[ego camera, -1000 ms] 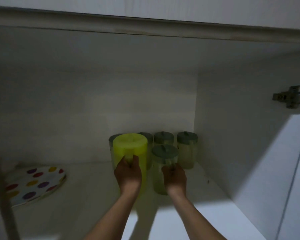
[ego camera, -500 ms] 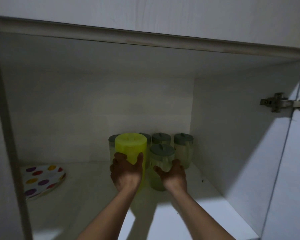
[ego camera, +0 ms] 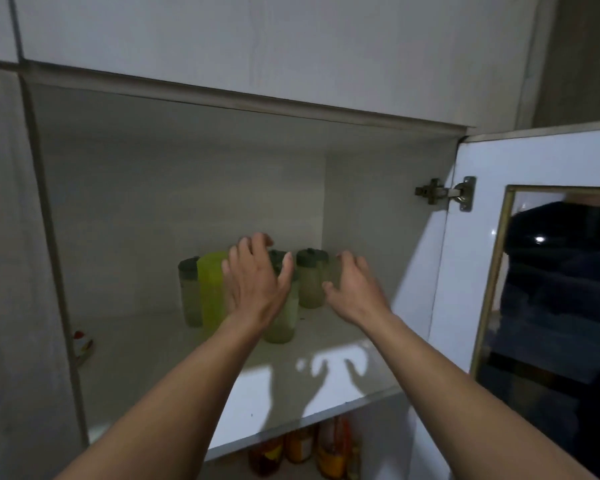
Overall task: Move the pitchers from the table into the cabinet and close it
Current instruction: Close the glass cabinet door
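Inside the open cabinet, a bright yellow-green pitcher (ego camera: 212,289) stands on the white shelf (ego camera: 174,372) among several pale pitchers with dark green lids; one is at its left (ego camera: 189,292), one at the right (ego camera: 310,282), and one in front (ego camera: 284,320). My left hand (ego camera: 253,282) hovers in front of the cluster, fingers spread, holding nothing. Out to the right of the pitchers, my right hand (ego camera: 355,292) is also empty with fingers apart. Both hands partly hide the pitchers behind them.
The cabinet door (ego camera: 534,271) with a dark glass panel stands open at the right on a metal hinge (ego camera: 444,192). A spotted plate (ego camera: 83,344) peeks out at the shelf's left edge. Bottles (ego camera: 302,445) stand on the lower shelf.
Both hands have let go of the pitchers and pulled back toward me with fingers spread. The view has drawn back, showing the door and lower shelf.
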`<control>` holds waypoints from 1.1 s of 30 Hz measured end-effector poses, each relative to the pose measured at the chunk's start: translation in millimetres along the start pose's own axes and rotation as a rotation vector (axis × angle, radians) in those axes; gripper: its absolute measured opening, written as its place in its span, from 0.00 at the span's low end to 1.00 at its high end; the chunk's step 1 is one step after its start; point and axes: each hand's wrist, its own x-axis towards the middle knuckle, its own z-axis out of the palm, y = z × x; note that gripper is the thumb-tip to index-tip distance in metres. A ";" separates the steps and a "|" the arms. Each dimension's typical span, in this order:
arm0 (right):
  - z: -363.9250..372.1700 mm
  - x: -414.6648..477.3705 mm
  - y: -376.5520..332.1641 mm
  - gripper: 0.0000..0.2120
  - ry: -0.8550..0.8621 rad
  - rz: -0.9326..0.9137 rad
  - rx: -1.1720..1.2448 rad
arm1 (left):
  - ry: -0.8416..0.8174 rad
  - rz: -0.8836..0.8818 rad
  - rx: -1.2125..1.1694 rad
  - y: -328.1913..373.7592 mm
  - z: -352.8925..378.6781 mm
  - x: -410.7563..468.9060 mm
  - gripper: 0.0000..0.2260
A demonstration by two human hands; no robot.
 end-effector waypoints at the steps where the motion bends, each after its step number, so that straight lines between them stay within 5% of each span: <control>1: -16.9 -8.4 2.6 0.26 0.016 -0.013 -0.036 | -0.037 0.052 -0.061 8.6 -3.0 2.9 0.12; 7: -123.3 -56.1 27.2 0.27 0.135 -0.049 -0.266 | -0.229 0.372 -0.397 90.6 -17.4 5.2 0.15; 16: -302.3 -119.5 64.6 0.23 0.474 -0.025 -0.632 | -0.294 0.508 -0.635 260.3 -21.9 0.1 0.10; 23: -444.9 -167.3 126.7 0.22 0.715 0.160 -0.961 | -0.377 0.573 -0.684 411.7 -36.4 -13.9 0.17; 28: -505.2 -195.6 162.2 0.26 0.743 0.313 -1.038 | -0.272 0.670 -0.674 488.1 -52.5 -17.9 0.21; 33: -526.8 -223.7 185.6 0.27 0.617 0.454 -0.905 | -0.395 0.752 -0.533 531.3 -61.3 -22.7 0.22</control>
